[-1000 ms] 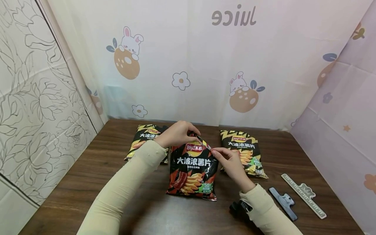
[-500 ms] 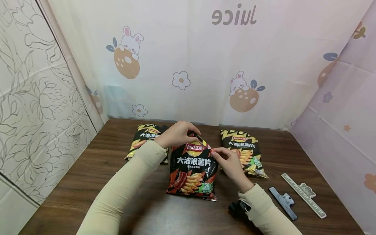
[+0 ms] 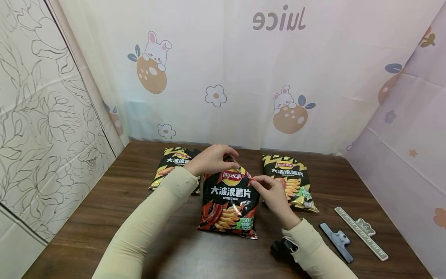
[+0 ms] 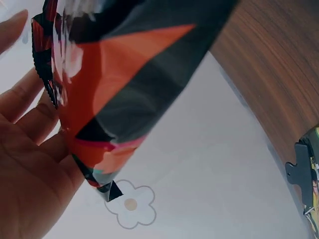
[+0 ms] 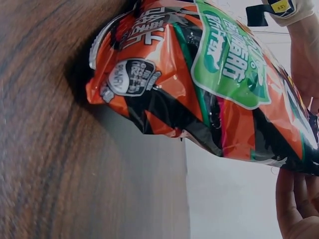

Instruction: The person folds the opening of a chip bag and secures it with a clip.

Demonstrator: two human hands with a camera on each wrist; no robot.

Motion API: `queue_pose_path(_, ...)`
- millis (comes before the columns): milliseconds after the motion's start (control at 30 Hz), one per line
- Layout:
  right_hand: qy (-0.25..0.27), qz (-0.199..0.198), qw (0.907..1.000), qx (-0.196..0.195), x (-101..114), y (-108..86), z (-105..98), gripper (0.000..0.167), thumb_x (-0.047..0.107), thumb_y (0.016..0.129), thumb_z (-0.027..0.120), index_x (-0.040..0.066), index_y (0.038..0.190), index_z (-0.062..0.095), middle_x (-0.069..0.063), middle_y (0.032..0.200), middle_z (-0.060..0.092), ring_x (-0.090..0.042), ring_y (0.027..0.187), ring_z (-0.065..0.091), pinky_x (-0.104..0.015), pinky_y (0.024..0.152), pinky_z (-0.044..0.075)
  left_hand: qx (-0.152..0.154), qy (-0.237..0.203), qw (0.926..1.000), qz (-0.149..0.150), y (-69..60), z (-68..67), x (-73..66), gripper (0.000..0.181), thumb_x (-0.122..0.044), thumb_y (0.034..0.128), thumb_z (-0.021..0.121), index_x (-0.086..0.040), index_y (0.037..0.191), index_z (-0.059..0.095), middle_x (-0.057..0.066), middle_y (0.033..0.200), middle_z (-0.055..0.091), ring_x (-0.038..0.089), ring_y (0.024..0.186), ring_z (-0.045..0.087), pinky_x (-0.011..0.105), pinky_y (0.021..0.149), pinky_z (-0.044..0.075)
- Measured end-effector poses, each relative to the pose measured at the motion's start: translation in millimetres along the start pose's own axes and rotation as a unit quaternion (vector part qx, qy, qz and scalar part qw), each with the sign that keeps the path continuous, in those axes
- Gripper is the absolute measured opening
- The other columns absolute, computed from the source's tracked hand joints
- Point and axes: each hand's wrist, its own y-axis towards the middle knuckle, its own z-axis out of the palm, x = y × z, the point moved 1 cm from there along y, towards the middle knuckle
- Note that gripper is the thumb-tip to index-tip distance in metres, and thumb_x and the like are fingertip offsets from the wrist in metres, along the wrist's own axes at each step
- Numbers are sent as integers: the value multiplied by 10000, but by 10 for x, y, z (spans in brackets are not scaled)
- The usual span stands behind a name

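Observation:
An upright bag of chips (image 3: 228, 205) in black, red and orange stands at the middle of the table in the head view. At its top edge my left hand (image 3: 213, 159) pinches the upper left part, and my right hand (image 3: 273, 193) pinches the upper right corner between thumb and finger. The top strip slants down to the right between the two hands. The left wrist view has the left hand (image 4: 35, 164) beside the bag's side (image 4: 134, 84). In the right wrist view the bag's lower end (image 5: 149, 74) touches the table, with the right hand's fingers (image 5: 294, 201) behind.
Two yellow-and-black chip bags lie behind: one at the left (image 3: 167, 170), partly hidden by the left arm, one at the right (image 3: 289, 180). A black clip (image 4: 300, 172) grips a bag in the left wrist view. A grey-blue clip (image 3: 336, 243) and a long pale clip (image 3: 360, 232) lie at the right.
The top strip between the hands has shifted slightly, with its yellow part now nearer the left fingertips. The right hand has moved very little. The bag stays in place.

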Motion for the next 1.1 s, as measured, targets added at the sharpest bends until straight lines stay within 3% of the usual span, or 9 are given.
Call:
queue_pose_path(333, -6, 43, 10000, 29, 23, -21, -6, 259, 233, 938, 676, 20, 1080, 716, -169, 1033, 703, -31, 821, 639, -225, 699, 519, 69, 75, 9999, -115, 13, 10, 33, 225, -278, 935, 678, -137, 1108, 706, -9, 1041, 710, 111, 889, 628, 313, 823, 523)
queue_pose_path(700, 31, 157, 9999, 53, 31, -29, -9, 272, 252, 935, 680, 26, 1084, 715, -157, 1044, 699, -54, 832, 655, -241, 693, 536, -39, -57, 9998, -202, -1, 17, 28, 169, -244, 947, 662, -147, 1076, 714, 4, 1032, 704, 123, 883, 623, 308, 813, 529)
queue_pose_path(967, -34, 63, 10000, 45, 18, -24, -29, 269, 269, 927, 689, 43, 1070, 723, -66, 1000, 713, -59, 834, 658, -248, 706, 541, -158, -110, 9998, -93, -16, 21, 23, 158, -198, 975, 619, -129, 1078, 717, 19, 1023, 709, 124, 858, 622, 295, 798, 531)
queue_pose_path(1100, -27, 19, 10000, 26, 20, -26, -44, 257, 253, 923, 696, 38, 1059, 727, -96, 1003, 716, -55, 831, 658, -245, 706, 539, -165, -137, 9998, -20, -18, 18, 18, 168, -179, 986, 599, -119, 1086, 719, 33, 1037, 713, 131, 877, 629, 305, 821, 538)
